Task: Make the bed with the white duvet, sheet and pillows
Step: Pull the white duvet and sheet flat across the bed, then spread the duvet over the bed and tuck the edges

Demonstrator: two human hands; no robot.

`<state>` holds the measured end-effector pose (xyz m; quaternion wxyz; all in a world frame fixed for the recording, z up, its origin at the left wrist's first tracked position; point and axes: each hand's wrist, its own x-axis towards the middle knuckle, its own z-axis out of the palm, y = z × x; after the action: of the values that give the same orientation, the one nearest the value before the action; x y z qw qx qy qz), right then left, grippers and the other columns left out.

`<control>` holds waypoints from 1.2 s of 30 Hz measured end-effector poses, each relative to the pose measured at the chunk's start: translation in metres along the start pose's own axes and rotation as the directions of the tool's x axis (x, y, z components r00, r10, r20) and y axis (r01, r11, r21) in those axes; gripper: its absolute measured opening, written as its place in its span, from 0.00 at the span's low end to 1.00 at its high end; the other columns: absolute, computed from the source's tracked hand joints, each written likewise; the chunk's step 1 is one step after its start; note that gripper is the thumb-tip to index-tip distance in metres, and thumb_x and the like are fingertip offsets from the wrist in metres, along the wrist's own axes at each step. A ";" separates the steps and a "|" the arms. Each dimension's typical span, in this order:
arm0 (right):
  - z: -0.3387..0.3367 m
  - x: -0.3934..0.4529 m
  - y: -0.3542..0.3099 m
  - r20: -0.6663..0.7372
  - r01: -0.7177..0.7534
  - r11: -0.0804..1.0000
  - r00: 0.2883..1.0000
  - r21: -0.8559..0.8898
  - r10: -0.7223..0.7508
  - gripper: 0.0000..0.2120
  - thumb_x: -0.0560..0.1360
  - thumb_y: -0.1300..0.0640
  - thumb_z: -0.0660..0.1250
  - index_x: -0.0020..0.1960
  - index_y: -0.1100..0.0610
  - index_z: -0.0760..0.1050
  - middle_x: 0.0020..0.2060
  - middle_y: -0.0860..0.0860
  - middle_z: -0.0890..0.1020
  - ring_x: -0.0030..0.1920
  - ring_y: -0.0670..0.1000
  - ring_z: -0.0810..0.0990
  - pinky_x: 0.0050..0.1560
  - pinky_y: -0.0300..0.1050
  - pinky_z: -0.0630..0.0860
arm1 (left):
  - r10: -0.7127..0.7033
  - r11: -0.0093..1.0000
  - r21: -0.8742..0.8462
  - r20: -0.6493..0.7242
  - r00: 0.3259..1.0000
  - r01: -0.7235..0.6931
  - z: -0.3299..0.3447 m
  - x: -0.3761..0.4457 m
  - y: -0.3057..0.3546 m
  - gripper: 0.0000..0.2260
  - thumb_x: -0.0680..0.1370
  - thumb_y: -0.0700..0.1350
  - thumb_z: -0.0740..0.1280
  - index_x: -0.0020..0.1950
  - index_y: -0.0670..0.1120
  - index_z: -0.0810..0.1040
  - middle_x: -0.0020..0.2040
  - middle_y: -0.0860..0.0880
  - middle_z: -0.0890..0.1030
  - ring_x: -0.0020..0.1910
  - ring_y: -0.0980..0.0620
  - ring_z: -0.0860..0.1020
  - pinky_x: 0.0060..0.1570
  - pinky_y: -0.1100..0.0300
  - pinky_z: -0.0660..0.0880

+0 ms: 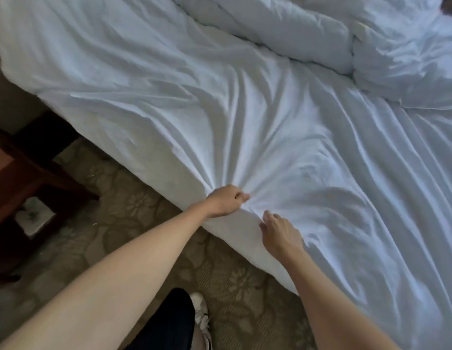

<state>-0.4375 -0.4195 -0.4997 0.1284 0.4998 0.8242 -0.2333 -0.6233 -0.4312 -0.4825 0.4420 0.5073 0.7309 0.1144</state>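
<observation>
The left hand's (226, 200) fingertips are buried in bunched sheet (283, 147). The duvet (320, 34) runs off the top edge — its far side unseen. A shoe (201, 314) is half hidden behind a dark trouser leg (169, 319) — the table (25, 178) is cut off at the left edge.

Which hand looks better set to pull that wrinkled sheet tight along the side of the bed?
Probably the left hand: it is already shut on a bunch of the sheet at the bed's edge, with creases fanning out from its grip. The right hand rests open on the sheet beside it, gripping nothing.
</observation>
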 end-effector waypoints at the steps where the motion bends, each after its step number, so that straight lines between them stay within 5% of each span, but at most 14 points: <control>1: -0.001 -0.011 -0.008 0.011 0.000 1.000 1.000 0.019 -0.001 0.09 0.83 0.52 0.53 0.57 0.56 0.67 0.53 0.56 0.78 0.54 0.60 0.77 0.47 0.52 0.74 | -0.056 0.998 -0.020 0.044 0.997 0.057 -0.001 -0.015 -0.006 0.22 0.82 0.55 0.60 0.30 0.46 0.69 0.28 0.46 0.72 0.29 0.49 0.72 0.35 0.54 0.66; 5: -0.010 -0.065 -0.038 0.200 0.055 0.984 0.976 0.169 -0.088 0.11 0.83 0.53 0.52 0.59 0.55 0.70 0.54 0.60 0.79 0.57 0.63 0.77 0.52 0.52 0.73 | -0.163 0.968 0.198 0.038 0.986 0.153 -0.020 -0.066 -0.002 0.21 0.78 0.57 0.60 0.29 0.50 0.62 0.26 0.53 0.63 0.27 0.50 0.65 0.34 0.56 0.60; 9: -0.064 -0.081 -0.032 0.303 0.070 0.986 0.946 0.149 -0.113 0.14 0.83 0.53 0.53 0.65 0.53 0.71 0.59 0.57 0.78 0.60 0.60 0.76 0.59 0.52 0.72 | -0.174 0.934 0.331 0.086 0.981 0.137 -0.049 -0.099 0.064 0.16 0.79 0.53 0.60 0.39 0.44 0.77 0.35 0.48 0.73 0.35 0.47 0.74 0.41 0.54 0.71; 12: -0.129 -0.099 -0.015 0.364 0.158 0.980 0.912 0.118 -0.191 0.10 0.80 0.52 0.60 0.56 0.51 0.79 0.46 0.52 0.81 0.51 0.55 0.80 0.53 0.47 0.75 | -0.287 0.937 0.278 0.271 0.919 0.211 -0.043 -0.132 0.100 0.14 0.81 0.48 0.60 0.40 0.42 0.77 0.34 0.45 0.74 0.28 0.48 0.73 0.32 0.59 0.71; 14: -0.161 -0.121 0.000 0.345 0.165 0.977 0.917 0.134 -0.202 0.09 0.79 0.52 0.61 0.47 0.51 0.80 0.35 0.50 0.79 0.38 0.52 0.79 0.43 0.43 0.75 | -0.282 0.937 0.282 0.256 0.924 0.208 -0.029 -0.156 0.122 0.12 0.80 0.44 0.61 0.39 0.43 0.77 0.30 0.46 0.73 0.26 0.49 0.71 0.28 0.61 0.69; 18: -0.202 -0.174 0.061 0.193 0.127 0.988 0.971 0.090 -0.142 0.10 0.80 0.56 0.59 0.52 0.52 0.79 0.41 0.53 0.76 0.41 0.55 0.79 0.42 0.43 0.75 | -0.170 0.964 0.229 0.154 0.973 0.132 0.012 -0.183 0.206 0.09 0.79 0.44 0.60 0.43 0.43 0.75 0.33 0.46 0.73 0.29 0.49 0.71 0.29 0.60 0.68; 21: -0.239 -0.219 0.130 0.223 0.053 0.989 0.971 0.134 -0.083 0.11 0.78 0.58 0.59 0.52 0.55 0.80 0.32 0.51 0.80 0.31 0.50 0.78 0.34 0.39 0.75 | -0.076 0.969 0.245 0.166 0.983 0.033 0.048 -0.187 0.297 0.07 0.78 0.43 0.60 0.44 0.42 0.76 0.34 0.46 0.75 0.30 0.48 0.72 0.30 0.60 0.70; 29: -0.334 -0.325 0.303 0.005 -0.140 0.968 0.990 0.208 0.142 0.10 0.78 0.60 0.60 0.48 0.54 0.80 0.28 0.51 0.80 0.27 0.49 0.76 0.32 0.39 0.75 | 0.151 0.920 0.327 0.217 0.964 -0.217 0.137 -0.183 0.505 0.08 0.77 0.42 0.61 0.43 0.40 0.77 0.34 0.44 0.76 0.28 0.47 0.74 0.31 0.60 0.71; 36: -0.349 -0.375 0.409 0.013 -0.272 0.934 0.961 0.233 0.277 0.11 0.78 0.60 0.59 0.48 0.55 0.81 0.31 0.52 0.83 0.31 0.50 0.79 0.40 0.44 0.81 | 0.189 0.879 0.377 0.286 0.939 -0.292 0.198 -0.164 0.581 0.08 0.78 0.42 0.60 0.43 0.40 0.76 0.34 0.45 0.76 0.28 0.48 0.73 0.30 0.61 0.70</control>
<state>0.1063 -0.3667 -0.1385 0.0918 0.6237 0.7146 -0.3031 -0.0846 -0.3587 -0.1534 0.3921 0.6866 0.6101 -0.0511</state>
